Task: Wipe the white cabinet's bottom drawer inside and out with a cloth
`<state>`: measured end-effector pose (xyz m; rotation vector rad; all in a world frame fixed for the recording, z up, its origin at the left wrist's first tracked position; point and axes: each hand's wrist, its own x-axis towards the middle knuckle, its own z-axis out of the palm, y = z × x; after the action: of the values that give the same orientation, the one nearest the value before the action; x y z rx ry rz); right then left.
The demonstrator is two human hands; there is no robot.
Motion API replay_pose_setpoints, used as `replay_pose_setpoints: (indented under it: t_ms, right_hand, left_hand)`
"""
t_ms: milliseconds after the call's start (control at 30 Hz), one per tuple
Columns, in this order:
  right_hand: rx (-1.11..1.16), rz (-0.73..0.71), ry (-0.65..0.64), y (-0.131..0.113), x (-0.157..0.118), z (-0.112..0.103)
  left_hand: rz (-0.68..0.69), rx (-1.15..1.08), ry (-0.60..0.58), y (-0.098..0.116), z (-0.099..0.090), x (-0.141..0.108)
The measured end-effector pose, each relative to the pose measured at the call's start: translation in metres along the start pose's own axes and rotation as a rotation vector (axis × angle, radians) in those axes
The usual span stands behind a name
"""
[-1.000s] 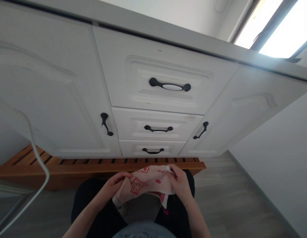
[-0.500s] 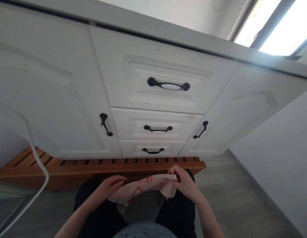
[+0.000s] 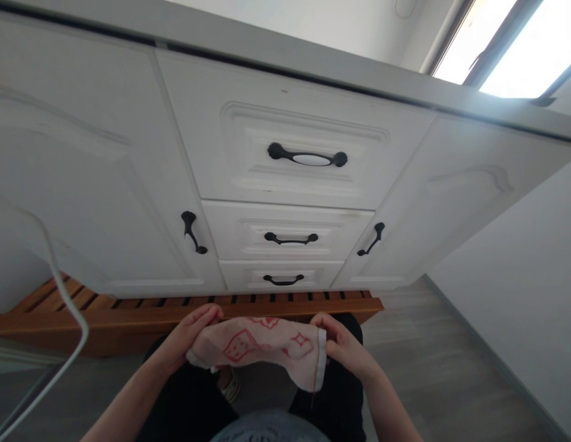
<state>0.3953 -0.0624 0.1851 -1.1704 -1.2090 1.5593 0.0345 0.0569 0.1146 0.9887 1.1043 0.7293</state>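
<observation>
A pale pink cloth (image 3: 267,344) with red outlined patterns hangs between my two hands, above my knees. My left hand (image 3: 193,334) grips its left end, the fingers closed over the bunched fabric. At the other end my right hand (image 3: 343,344) pinches the cloth close to its white hemmed edge, thumb below and fingers above. The fabric sags between them, and the lower right corner droops. Part of each hand's grip is hidden behind the cloth.
Ahead stands a white cabinet (image 3: 285,190) with three drawers and black handles. A slatted wooden bench (image 3: 129,317) runs along its base. A white cable (image 3: 73,307) curves down at left. A window (image 3: 506,49) is at upper right, above grey wood flooring (image 3: 433,368).
The cloth has been raised and spread, so more of its red pattern shows. My left hand has moved up and to the left; my right hand stays nearly in place.
</observation>
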Motion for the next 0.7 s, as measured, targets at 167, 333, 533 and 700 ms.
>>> replay_pose_setpoints:
  t_ms: [167,333,533,700]
  right_hand:
    - [0.039,0.025,0.102,0.009,0.003,-0.001]
    - [-0.014,0.000,0.010,-0.003,0.001,0.002]
    - [-0.035,-0.035,-0.041,-0.001,0.003,0.009]
    - [-0.092,-0.053,0.055,0.010,0.009,0.013]
  left_hand:
    - [-0.022,-0.060,0.062,0.004,-0.006,0.004]
    - [-0.048,-0.122,0.130,-0.001,-0.015,0.008]
    - [-0.077,-0.184,0.090,0.006,-0.007,0.003]
    - [-0.058,-0.156,0.085,0.016,-0.001,-0.003]
